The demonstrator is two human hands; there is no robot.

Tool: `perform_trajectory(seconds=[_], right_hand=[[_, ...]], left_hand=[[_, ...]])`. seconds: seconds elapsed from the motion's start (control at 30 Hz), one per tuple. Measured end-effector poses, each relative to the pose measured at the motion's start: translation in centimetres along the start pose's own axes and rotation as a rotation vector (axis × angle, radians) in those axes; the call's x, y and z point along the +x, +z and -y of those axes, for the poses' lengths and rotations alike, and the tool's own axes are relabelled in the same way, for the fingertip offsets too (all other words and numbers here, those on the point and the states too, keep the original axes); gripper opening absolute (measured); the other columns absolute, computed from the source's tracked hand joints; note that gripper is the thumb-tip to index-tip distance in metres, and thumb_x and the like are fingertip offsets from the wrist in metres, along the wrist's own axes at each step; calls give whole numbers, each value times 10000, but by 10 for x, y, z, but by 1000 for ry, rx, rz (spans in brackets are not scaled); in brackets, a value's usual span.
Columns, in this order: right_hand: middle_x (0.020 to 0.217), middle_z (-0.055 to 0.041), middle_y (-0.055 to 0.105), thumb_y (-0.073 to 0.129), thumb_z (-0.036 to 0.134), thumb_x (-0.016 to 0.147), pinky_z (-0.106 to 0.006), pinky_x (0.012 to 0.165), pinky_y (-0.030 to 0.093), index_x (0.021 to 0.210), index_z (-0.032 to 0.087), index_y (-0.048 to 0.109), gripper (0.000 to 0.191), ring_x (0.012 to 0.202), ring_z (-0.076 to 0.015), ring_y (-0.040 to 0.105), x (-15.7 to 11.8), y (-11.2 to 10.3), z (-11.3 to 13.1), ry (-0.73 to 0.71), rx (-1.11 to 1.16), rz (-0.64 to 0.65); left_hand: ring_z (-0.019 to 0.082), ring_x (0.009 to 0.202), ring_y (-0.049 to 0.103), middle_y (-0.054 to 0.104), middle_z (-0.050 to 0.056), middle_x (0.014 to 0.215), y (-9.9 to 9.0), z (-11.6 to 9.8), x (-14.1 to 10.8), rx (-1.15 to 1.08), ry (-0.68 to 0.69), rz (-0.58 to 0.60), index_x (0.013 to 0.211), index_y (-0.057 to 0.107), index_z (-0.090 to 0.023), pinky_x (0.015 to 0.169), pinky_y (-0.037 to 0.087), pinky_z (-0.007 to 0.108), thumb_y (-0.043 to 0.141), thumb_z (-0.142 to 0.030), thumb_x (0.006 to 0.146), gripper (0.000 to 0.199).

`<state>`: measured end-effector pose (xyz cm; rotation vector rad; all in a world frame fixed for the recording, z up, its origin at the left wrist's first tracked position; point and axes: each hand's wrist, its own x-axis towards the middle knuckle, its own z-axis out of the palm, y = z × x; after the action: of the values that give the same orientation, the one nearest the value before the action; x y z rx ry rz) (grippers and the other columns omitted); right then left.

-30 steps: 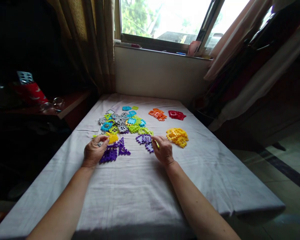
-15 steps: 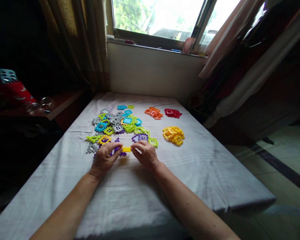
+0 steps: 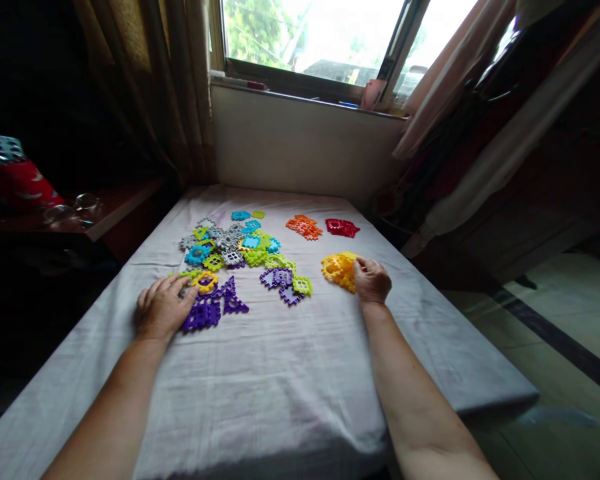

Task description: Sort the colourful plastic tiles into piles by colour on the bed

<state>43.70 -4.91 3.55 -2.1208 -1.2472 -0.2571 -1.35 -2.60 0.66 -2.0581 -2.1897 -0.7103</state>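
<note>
My right hand (image 3: 373,280) is at the right side of the yellow pile (image 3: 338,269), fingers pinched on a flat yellow interlocking tile (image 3: 349,255) at the top of it. On the left, my left hand (image 3: 163,307) lies over the edge of the mixed pile with its fingers apart. Its thumb is beside a yellow tile with an opening (image 3: 205,283), and its palm hides some grey and green pieces. Purple tiles (image 3: 202,316) lie just right of that hand, with a purple triangular piece (image 3: 235,297) beside them.
Grey tiles (image 3: 227,239), blue and green ones form the mixed heap. Purple and green tiles (image 3: 283,276) lie mid-table. Farther back are an orange pile (image 3: 305,227) and a red pile (image 3: 342,228). A pale cloth (image 3: 280,387) covers the table, below a window (image 3: 310,40).
My hands have parted from the yellow tile they both held. My right hand moved right to the yellow pile; my left hand moved left onto the mixed pieces, uncovering the purple tiles.
</note>
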Motion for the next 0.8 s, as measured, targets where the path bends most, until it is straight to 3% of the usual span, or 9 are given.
perform_trajectory(seconds=[0.1, 0.17, 0.3, 0.47, 0.57, 0.67, 0.8], right_hand=[[1059, -85, 731, 461, 262, 932, -476, 915, 520, 1141, 289, 690, 312, 1034, -285, 676, -10, 9, -1, 19, 19, 19], [1065, -103, 732, 461, 237, 923, -475, 927, 513, 1204, 253, 661, 345, 1039, -292, 676, -15, 12, 5, 5, 54, 20], [1073, -119, 739, 451, 207, 925, -411, 965, 500, 1191, 190, 671, 346, 1014, -270, 679, -24, 11, 34, -99, 124, 35], [1049, -67, 746, 523, 236, 938, -345, 941, 498, 1028, 243, 726, 222, 1013, -222, 666, -53, 15, 113, -482, 215, 222], [1089, -37, 744, 572, 327, 938, -304, 915, 493, 1083, 269, 725, 219, 1032, -200, 659, -76, 22, 171, -647, 219, 402], [1127, -44, 736, 571, 462, 935, -321, 911, 486, 1156, 276, 708, 320, 1057, -215, 643, -96, 30, 217, -713, 152, 531], [1130, -75, 730, 587, 557, 895, -368, 925, 473, 1138, 246, 710, 414, 1081, -249, 630, -111, 39, 245, -758, 40, 620]], left_hand=[[333, 1330, 515, 637, 101, 1374, -3, -5, -1, 25, -4, 18, 1158, 730, -245, 1108, 382, 511, 510, -448, 893, 400], [330, 1344, 502, 625, 92, 1392, -6, -8, -2, 36, -2, 34, 1156, 735, -259, 1115, 374, 508, 519, -440, 891, 387], [328, 1371, 475, 603, 86, 1421, -9, -13, -3, 40, -16, 74, 1148, 743, -281, 1126, 359, 503, 547, -433, 881, 365], [314, 1378, 467, 596, 67, 1430, -7, -16, -4, 22, -13, 84, 1150, 745, -318, 1133, 347, 493, 539, -427, 891, 349], [323, 1365, 477, 604, 64, 1419, -3, -13, -4, -1, -8, 69, 1141, 751, -329, 1128, 352, 505, 547, -427, 886, 341], [327, 1343, 495, 616, 63, 1402, 2, -7, -4, -25, 29, 39, 1137, 752, -341, 1099, 383, 510, 554, -432, 881, 336], [328, 1316, 517, 639, 65, 1367, 8, -1, -4, -42, 59, -10, 1096, 765, -348, 1069, 409, 508, 561, -436, 876, 313]])
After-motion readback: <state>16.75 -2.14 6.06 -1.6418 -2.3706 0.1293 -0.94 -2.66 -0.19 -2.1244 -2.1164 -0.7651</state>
